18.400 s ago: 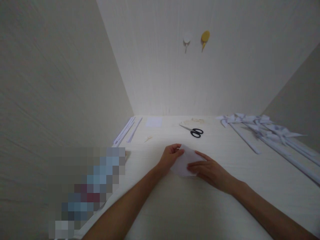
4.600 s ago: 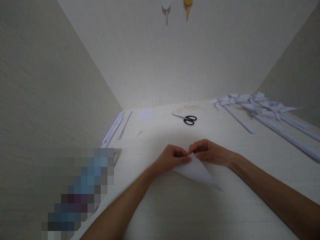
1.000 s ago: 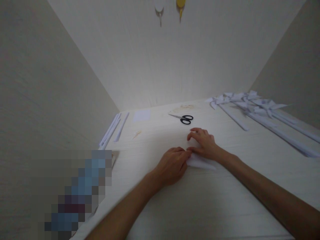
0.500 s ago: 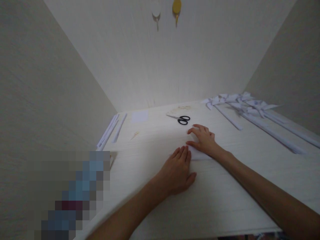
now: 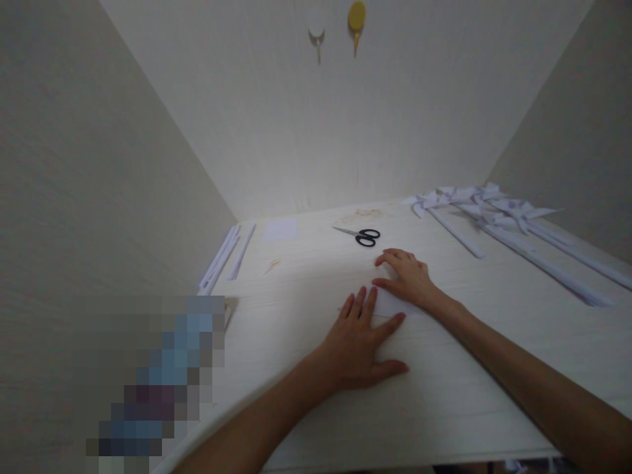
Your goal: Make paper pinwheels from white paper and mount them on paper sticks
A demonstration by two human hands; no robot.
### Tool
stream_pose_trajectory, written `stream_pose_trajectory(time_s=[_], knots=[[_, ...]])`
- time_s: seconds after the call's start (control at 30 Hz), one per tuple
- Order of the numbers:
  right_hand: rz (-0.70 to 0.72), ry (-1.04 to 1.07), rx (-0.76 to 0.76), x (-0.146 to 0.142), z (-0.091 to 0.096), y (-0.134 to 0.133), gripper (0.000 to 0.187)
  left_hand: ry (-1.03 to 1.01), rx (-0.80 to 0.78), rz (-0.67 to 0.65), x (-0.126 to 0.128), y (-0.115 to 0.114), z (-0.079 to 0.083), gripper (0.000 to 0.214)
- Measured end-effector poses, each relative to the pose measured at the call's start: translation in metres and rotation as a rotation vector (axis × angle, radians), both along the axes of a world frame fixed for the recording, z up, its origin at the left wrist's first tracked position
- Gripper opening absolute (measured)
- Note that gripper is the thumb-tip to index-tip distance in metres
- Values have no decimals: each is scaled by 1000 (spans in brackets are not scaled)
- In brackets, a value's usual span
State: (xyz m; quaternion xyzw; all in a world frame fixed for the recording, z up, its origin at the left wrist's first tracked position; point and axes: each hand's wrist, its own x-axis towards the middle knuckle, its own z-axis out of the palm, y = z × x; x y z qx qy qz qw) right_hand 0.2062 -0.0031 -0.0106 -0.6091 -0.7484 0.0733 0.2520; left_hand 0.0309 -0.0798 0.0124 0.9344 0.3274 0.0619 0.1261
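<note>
A white sheet of paper (image 5: pixel 392 305) lies on the table, partly hidden under both hands. My left hand (image 5: pixel 354 342) is flat and open, its fingers spread over the paper's left and near edge. On the paper's right part rests my right hand (image 5: pixel 407 276), its thumb and curved fingers apart, gripping nothing that I can see. Just beyond the right fingertips lies a pair of scissors (image 5: pixel 363 236) with black handles, blades pointing left.
Several rolled paper sticks (image 5: pixel 241 252) lie at the left edge. A small paper square (image 5: pixel 281 229) is at the back. At the right are paper pinwheels (image 5: pixel 516 214) on long paper sticks (image 5: pixel 543 263). Wooden slivers (image 5: pixel 272 266) lie left of centre. Two hooks (image 5: pixel 356 16) hang on the wall.
The fingers of my left hand have spread apart, with the thumb and index finger reaching further right. My right hand has hardly moved. The view has shifted slightly.
</note>
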Motion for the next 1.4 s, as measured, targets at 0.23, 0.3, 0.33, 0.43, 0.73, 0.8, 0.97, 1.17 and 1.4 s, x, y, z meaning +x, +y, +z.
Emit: stream_pose_trajectory(time_s=[0.23,0.3,0.33,0.43,0.73,0.8,0.97,1.17,1.4], knots=[[-45,757,161,12,2,2,20,65,60,111,10,29,-6,68],[-23,750,235,11,7,-5,21,78,83,165,16,44,-8,69],[15,730,250,8,9,-9,23,83,98,187,19,51,-9,70],[182,578,156,-4,13,-19,27,67,144,236,27,64,-13,75],[288,155,-12,-20,5,-15,44,34,135,254,28,67,-18,73],[289,108,-13,-20,4,-15,45,27,113,267,27,66,-16,73],[298,27,34,-20,0,-15,46,26,99,301,25,63,-13,71],[310,-166,59,-19,-5,-15,47,87,143,305,6,55,-13,74],[334,-263,78,-16,-2,-19,50,204,152,350,-23,37,-7,73]])
